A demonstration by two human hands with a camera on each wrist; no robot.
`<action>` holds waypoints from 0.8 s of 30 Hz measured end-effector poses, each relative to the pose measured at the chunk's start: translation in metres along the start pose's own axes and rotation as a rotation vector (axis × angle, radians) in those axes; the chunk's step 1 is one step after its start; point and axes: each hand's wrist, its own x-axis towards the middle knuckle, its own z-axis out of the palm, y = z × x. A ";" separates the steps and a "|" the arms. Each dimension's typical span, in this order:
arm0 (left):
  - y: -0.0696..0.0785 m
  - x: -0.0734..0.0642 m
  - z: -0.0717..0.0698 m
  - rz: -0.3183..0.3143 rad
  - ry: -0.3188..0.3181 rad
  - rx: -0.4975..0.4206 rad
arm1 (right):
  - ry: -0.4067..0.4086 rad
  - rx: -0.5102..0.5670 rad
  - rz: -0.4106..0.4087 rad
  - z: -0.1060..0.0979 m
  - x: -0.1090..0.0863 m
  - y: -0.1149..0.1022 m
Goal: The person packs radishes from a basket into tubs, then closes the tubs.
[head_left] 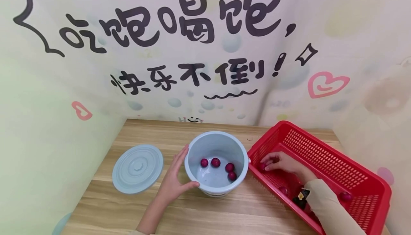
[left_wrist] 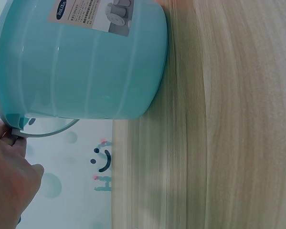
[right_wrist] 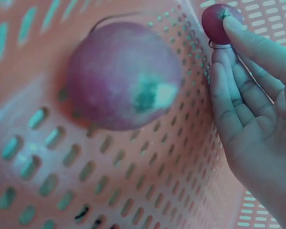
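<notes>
Pale printed wall seen behind wood-grain tabletop; head view first: blue bucket stood upright at centre, mouth up; four radishes contained at its bottom; bucket lid laid flat at left; red basket set at right, long axis run diagonally toward lower right. Bucket side braced by left hand, thumb and straight fingers spread wide at the rim; held radish pinched by right hand inside basket, near the end beside bucket; step in hand judged to be a pick-up from basket; basket wall would need to be cleared next, pinch kept firm.

Left wrist view: bucket shown sideways by camera roll, base to the right; handle hung down along the side, fingers placed at its hinge.

Right wrist view: held radish gripped narrowly between thumb and fingertips; green stem end pointed up, covered partly by thumb tip; thin root thread seen below; body near-round, so long axis barely defined; a loose radish rested on the perforated basket surface, blurred, stem end turned lower right.
</notes>
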 end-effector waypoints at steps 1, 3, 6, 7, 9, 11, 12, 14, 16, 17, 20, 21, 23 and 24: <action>0.000 0.000 0.000 -0.002 0.000 0.001 | 0.002 0.005 -0.003 -0.001 -0.001 -0.001; 0.000 0.000 0.000 0.001 0.001 0.003 | 0.013 0.016 0.000 -0.003 -0.003 -0.004; 0.000 0.000 0.000 -0.009 0.000 0.000 | 0.021 0.019 -0.022 -0.006 -0.006 -0.011; 0.000 0.000 0.000 -0.010 -0.001 -0.002 | 0.019 0.021 -0.033 -0.007 -0.007 -0.013; 0.000 0.000 0.000 -0.009 -0.002 -0.001 | 0.014 0.034 -0.050 -0.009 -0.009 -0.018; 0.000 0.000 0.000 -0.013 -0.001 0.001 | 0.006 0.040 -0.082 -0.011 -0.010 -0.021; 0.000 0.000 0.000 -0.012 -0.001 0.001 | 0.004 0.044 -0.098 -0.012 -0.011 -0.023; 0.000 0.000 0.000 -0.009 -0.001 0.001 | 0.012 0.050 -0.126 -0.014 -0.013 -0.027; 0.000 0.000 0.000 -0.014 -0.004 -0.003 | 0.016 0.058 -0.161 -0.016 -0.015 -0.032; 0.000 0.000 0.000 -0.014 -0.004 -0.004 | 0.021 0.058 -0.177 -0.017 -0.017 -0.034; 0.000 0.000 0.000 -0.015 -0.004 -0.008 | 0.037 0.070 -0.201 -0.021 -0.021 -0.040; 0.000 0.000 0.000 -0.013 -0.002 -0.007 | 0.041 0.068 -0.206 -0.021 -0.022 -0.042; 0.000 0.000 0.000 -0.005 0.002 -0.005 | 0.052 0.067 -0.210 -0.022 -0.024 -0.048; -0.001 0.000 0.000 -0.006 0.002 -0.007 | 0.060 0.067 -0.205 -0.023 -0.025 -0.050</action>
